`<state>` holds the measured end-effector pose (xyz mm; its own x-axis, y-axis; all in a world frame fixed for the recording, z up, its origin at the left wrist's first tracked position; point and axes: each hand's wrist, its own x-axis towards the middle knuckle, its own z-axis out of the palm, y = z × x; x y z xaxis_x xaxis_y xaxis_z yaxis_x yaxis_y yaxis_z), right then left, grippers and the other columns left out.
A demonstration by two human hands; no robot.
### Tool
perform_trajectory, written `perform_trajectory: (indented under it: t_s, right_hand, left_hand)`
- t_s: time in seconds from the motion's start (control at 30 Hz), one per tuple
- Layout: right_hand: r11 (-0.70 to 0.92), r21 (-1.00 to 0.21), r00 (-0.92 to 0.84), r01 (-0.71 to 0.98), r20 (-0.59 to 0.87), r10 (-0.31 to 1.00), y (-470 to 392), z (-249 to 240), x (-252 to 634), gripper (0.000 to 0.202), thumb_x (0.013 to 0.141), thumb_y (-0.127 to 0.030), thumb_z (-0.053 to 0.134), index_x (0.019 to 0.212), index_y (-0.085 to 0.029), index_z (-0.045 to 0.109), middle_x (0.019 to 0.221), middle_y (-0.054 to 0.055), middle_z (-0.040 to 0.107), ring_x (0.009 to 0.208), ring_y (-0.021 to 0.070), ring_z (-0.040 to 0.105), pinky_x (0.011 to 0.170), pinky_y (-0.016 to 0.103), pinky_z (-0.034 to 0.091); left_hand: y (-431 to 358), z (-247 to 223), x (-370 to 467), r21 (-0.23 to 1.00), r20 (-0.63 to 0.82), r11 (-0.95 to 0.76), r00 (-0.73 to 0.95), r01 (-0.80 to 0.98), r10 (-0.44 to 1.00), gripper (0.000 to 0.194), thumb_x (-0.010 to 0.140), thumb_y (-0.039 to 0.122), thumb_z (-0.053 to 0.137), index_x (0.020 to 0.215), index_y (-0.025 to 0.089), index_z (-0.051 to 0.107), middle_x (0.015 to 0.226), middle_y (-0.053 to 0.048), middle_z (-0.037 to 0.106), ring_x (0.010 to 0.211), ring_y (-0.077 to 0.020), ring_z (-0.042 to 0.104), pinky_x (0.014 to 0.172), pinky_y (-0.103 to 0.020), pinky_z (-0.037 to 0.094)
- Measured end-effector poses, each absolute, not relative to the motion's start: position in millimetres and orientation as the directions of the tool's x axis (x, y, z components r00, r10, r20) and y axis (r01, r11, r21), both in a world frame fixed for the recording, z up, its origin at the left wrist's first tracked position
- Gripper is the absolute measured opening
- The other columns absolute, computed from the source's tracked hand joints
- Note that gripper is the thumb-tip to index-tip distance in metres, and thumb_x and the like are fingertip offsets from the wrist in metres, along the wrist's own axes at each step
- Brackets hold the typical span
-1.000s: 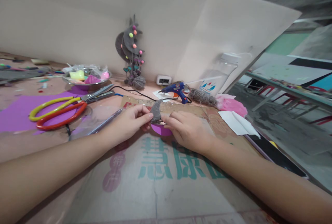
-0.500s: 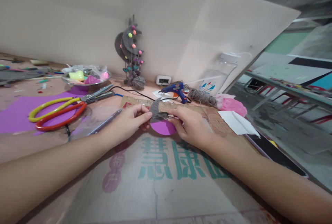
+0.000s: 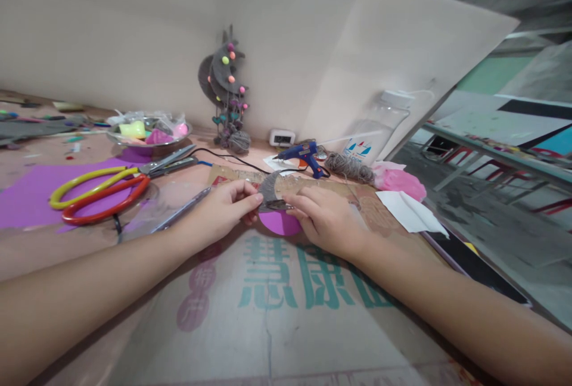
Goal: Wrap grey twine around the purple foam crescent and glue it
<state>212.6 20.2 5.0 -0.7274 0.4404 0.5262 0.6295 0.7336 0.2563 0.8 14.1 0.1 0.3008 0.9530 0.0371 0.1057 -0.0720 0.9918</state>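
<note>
Between both hands is a small grey crescent (image 3: pixel 270 189), its surface ribbed as if wrapped in yarn. My left hand (image 3: pixel 238 202) pinches its left edge between thumb and fingers. On the other side, my right hand (image 3: pixel 319 216) has its fingertips closed on the crescent's lower right end. A round purple piece (image 3: pixel 280 224) shows just below the crescent; its upper part is hidden. Both hands are low over a printed cardboard sheet (image 3: pixel 232 338). Just beyond them lies a blue glue gun (image 3: pixel 304 153).
Red-and-yellow-handled scissors (image 3: pixel 105 195) and a pen (image 3: pixel 181 210) lie left, near purple sheet (image 3: pixel 27 195). Behind are a metal bowl (image 3: pixel 152 149), a decorated moon ornament (image 3: pixel 226 82), a small digital clock (image 3: pixel 282 137), grey yarn (image 3: pixel 351 167) and a clear jar (image 3: pixel 379 127). White paper (image 3: pixel 411 211) lies right.
My right hand has shifted slightly left, its fingers now closer over the crescent's lower right end. The crescent has tilted a little, and the left hand stays nearly still.
</note>
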Motion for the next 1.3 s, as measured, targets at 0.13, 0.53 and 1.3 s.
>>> perform_trajectory:
  t_s: [0.13,0.53,1.3]
  right_hand:
    - [0.733,0.277,-0.737,0.621,0.525,0.426,19.7,5.2,212.0,0.023,0.091,-0.021,0.04,0.101,-0.015,0.059,0.073,0.005,0.058,0.067,0.0167,0.049,0.06,0.027,0.036]
    - [0.751,0.293,-0.772,0.591,0.474,0.423,19.7,3.8,214.4,0.025,0.088,-0.013,0.042,0.107,-0.015,0.057,0.075,0.004,0.057,0.067,0.0161,0.048,0.059,0.028,0.033]
    - [0.759,0.159,-0.715,0.632,0.497,0.491,16.8,6.9,209.5,0.023,0.091,-0.021,0.039,0.101,-0.014,0.058,0.075,0.006,0.058,0.069,0.0174,0.052,0.061,0.027,0.038]
  left_hand:
    - [15.0,-2.2,0.0,0.992,0.052,-0.085,0.323,0.091,0.945,0.019,0.08,0.031,0.055,0.069,0.017,0.049,0.057,0.004,0.055,0.054,-0.0095,0.052,0.055,-0.021,0.04]
    - [16.6,-5.4,-1.4,0.984,0.091,-0.136,0.341,0.113,0.936,0.02,0.08,0.033,0.054,0.07,0.017,0.05,0.057,0.004,0.054,0.054,-0.0099,0.052,0.055,-0.022,0.039]
    - [14.0,-1.2,0.6,0.988,0.088,-0.122,0.312,0.091,0.946,0.018,0.081,0.03,0.054,0.069,0.017,0.049,0.057,0.004,0.055,0.054,-0.0089,0.051,0.054,-0.021,0.039]
